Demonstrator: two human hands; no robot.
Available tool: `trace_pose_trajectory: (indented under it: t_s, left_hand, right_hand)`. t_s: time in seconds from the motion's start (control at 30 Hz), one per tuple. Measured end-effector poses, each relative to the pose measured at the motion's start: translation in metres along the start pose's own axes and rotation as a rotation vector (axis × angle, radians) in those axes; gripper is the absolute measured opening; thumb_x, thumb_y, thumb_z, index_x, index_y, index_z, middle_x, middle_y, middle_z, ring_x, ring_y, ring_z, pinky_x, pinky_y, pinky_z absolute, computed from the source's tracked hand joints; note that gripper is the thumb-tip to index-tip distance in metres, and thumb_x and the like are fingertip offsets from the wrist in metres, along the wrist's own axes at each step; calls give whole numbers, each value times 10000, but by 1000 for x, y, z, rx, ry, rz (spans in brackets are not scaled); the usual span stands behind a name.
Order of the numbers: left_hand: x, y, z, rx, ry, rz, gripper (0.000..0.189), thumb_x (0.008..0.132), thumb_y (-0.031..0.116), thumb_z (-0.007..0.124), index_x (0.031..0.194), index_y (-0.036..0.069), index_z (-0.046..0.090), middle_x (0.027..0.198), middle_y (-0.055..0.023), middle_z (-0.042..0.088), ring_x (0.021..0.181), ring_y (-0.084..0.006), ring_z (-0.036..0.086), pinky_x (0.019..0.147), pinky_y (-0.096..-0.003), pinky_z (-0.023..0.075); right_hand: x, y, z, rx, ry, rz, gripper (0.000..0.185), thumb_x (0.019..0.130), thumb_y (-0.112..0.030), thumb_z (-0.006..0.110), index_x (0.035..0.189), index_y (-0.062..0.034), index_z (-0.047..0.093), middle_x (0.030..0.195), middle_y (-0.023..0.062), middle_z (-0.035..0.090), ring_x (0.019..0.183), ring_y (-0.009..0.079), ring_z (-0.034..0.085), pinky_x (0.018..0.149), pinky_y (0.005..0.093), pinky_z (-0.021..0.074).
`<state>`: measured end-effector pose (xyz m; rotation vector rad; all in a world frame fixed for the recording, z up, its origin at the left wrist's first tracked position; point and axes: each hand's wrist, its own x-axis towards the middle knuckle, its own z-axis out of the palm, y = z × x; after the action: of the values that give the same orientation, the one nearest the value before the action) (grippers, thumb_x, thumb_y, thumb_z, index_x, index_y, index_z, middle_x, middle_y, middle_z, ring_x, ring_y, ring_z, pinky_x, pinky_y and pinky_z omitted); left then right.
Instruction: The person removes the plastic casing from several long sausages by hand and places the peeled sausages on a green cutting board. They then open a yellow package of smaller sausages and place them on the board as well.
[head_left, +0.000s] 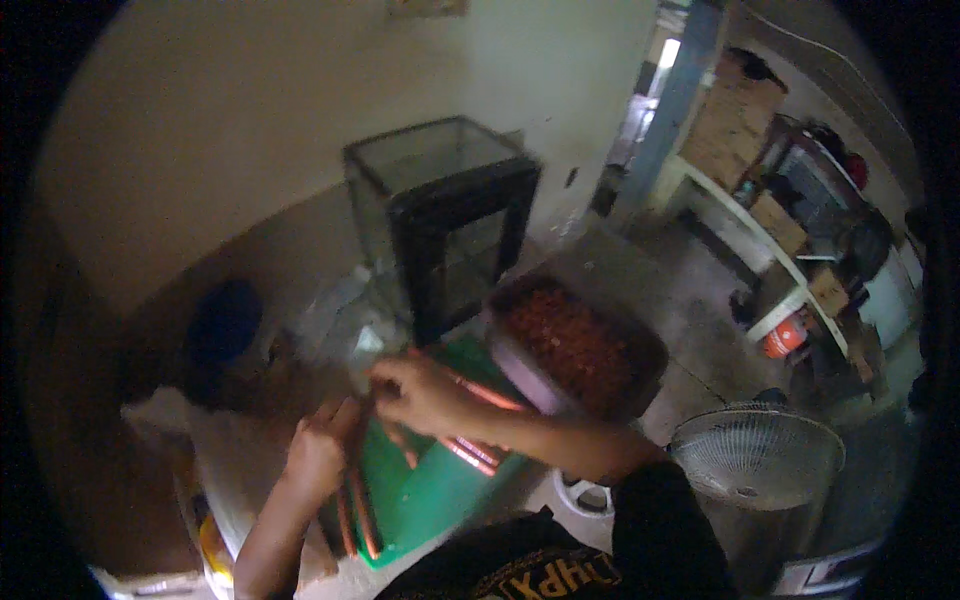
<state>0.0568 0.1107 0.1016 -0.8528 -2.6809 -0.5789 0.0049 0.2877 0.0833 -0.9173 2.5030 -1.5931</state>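
Note:
My left hand (321, 442) is curled at the left edge of a green board (427, 510), with long reddish-brown sticks (364, 517) extending below it. Close by, to its upper right, my right hand (405, 390) has its thumb and fingers bent together near the top of the board. Blur and the fingers hide what either hand grips. Shiny copper-coloured wrapped sticks (472, 454) lie on the board under my right forearm. A short brown piece (410, 456) rests between the hands. Beyond the forearm stands a tub (525, 379) full of reddish-brown bits.
Behind the board stands a dark-framed glass case (465, 195), with clear plastic bags (337, 322) beside it. A blue container (225, 319) is at the left. On the right are a fan (757, 454) and a cluttered shelf (750, 225).

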Motion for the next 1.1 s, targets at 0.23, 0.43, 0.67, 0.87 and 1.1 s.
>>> trace_pose_trajectory:
  t_s: [0.23, 0.43, 0.67, 0.87, 1.1]
  left_hand:
    - [-9, -11, 56, -392, 386, -288, 223, 743, -10, 594, 957, 7, 536, 865, -121, 574, 787, -222, 581, 639, -315, 486]
    - [-9, 8, 76, -1017, 658, -520, 97, 824, 31, 583, 887, -15, 525, 822, -46, 589, 759, -86, 532, 703, -229, 447]
    - [-20, 8, 84, -764, 627, -534, 85, 820, 10, 570, 861, 4, 496, 830, -88, 605, 685, -117, 568, 595, -243, 468]
    - [-29, 26, 106, -433, 756, -488, 190, 768, -45, 587, 886, 18, 452, 914, -127, 606, 663, -172, 592, 598, -256, 470]
    - [-26, 20, 112, -398, 792, -366, 194, 752, -70, 580, 877, 15, 459, 877, -127, 585, 690, -214, 586, 626, -287, 468]
  right_hand:
    - [-1, 16, 18, 674, 31, 391, 159, 846, -130, 531, 890, 23, 525, 724, 80, 600, 614, 115, 576, 551, 238, 477]
    - [-28, 25, 40, 760, 214, 415, 148, 870, -125, 524, 897, 19, 503, 790, 73, 582, 666, 116, 570, 581, 251, 491]
    - [-55, 49, 79, 564, 345, 227, 62, 833, 20, 513, 880, -1, 479, 720, 30, 524, 631, 90, 541, 526, 221, 478]
    - [-53, 64, 81, 509, 377, 144, 113, 814, 55, 501, 909, 0, 476, 842, 66, 554, 679, 108, 553, 566, 227, 472]
    - [-35, 34, 20, 435, 0, -11, 286, 827, 12, 526, 1106, -1, 464, 1031, 64, 534, 879, 123, 551, 814, 258, 439]
